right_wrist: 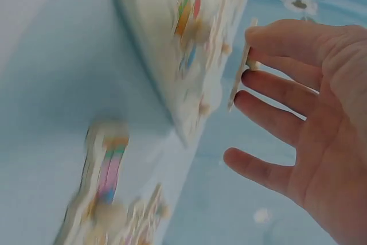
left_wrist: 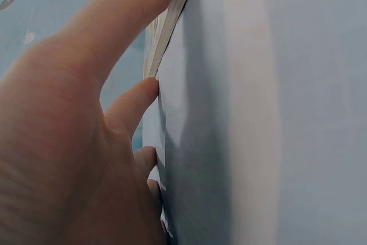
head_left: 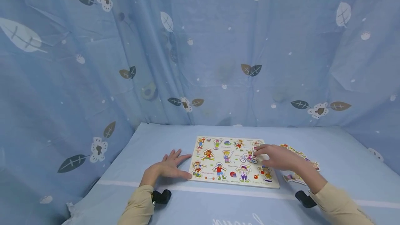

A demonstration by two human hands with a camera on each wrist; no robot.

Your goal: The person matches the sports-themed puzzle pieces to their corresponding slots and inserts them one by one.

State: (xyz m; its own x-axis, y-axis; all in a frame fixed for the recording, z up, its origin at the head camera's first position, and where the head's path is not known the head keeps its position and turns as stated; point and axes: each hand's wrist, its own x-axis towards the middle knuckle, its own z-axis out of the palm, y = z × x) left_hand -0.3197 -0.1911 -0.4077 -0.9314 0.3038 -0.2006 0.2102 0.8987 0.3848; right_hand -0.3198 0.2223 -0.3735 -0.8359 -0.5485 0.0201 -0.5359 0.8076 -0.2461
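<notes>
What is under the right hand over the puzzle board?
The right hand pinches a thin flat puzzle piece just above the puzzle board. The board spot beneath the hand is covered, so whether that recess is empty cannot be seen.

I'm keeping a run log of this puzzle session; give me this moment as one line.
left hand flat on table, touching puzzle board edge | right hand pinching puzzle piece above board | loose pieces right of board

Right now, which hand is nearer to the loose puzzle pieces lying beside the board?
Right. The right hand reaches over the board with the loose pieces beside its wrist; the left hand rests at the board's opposite edge.
</notes>
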